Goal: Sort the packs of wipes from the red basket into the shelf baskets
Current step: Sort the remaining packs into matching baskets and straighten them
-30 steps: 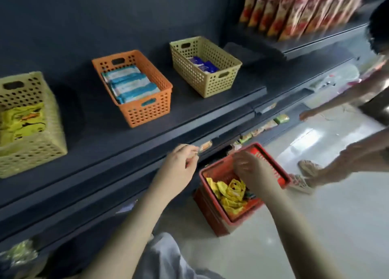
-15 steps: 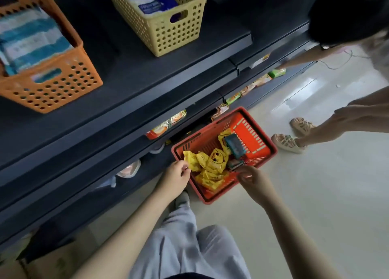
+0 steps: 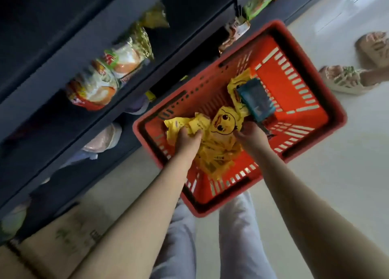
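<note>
Hands inside the red basket (image 3: 273, 70)
Yellow packs (image 3: 221, 156) are clutched by the left hand (image 3: 187, 140); the right hand (image 3: 251, 138) grip cannot be told; a blue pack (image 3: 255, 98) is seen at one o'clock.

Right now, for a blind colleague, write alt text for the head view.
Both hands are in a red basket on the floor: the left hand grips yellow duck-print packs, the right hand touches them near a teal pack. Snack bags line dark shelves.
</note>
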Motion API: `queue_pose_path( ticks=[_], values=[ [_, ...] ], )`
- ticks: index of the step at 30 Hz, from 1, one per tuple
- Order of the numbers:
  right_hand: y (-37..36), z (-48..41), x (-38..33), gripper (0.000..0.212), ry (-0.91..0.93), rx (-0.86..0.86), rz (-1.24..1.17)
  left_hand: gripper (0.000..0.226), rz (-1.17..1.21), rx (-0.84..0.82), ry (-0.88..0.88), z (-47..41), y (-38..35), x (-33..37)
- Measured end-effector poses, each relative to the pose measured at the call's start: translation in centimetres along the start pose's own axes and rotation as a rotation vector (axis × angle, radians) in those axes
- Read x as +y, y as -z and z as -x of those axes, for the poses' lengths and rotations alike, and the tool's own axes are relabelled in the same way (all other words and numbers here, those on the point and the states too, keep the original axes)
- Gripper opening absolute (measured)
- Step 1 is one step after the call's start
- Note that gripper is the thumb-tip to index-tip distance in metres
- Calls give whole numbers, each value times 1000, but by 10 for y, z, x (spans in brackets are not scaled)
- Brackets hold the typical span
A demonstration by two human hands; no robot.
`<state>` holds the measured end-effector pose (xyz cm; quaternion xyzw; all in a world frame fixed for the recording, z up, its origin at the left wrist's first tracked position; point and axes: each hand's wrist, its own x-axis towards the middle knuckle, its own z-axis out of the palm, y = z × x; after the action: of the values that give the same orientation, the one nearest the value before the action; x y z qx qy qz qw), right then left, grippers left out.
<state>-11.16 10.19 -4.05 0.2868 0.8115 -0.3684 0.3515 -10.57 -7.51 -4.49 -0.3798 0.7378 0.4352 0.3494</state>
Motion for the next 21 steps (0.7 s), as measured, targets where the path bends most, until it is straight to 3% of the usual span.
queue_pose_path(
  ticks=[5,8,14,16,19,21],
  values=[
    [-27,-58,16,48,-125,46,-1,53,143,29,81,-49,-25,-12],
    [-36,-76,13,52,-202,1,-67,73,252,-23,119,-64,-28,-21],
    [-38,-85,0,47,-289,11,-20,69,369,42,135,-78,-37,-27],
    [-38,-89,-4,56,-314,-49,-50,63,415,32,151,-79,-39,-27],
    [-39,-92,-5,93,-322,-93,-141,44,442,27,179,-77,-37,-25],
    [-39,-90,-6,106,-328,-101,-187,41,478,36,170,-70,-34,-25]
  ],
)
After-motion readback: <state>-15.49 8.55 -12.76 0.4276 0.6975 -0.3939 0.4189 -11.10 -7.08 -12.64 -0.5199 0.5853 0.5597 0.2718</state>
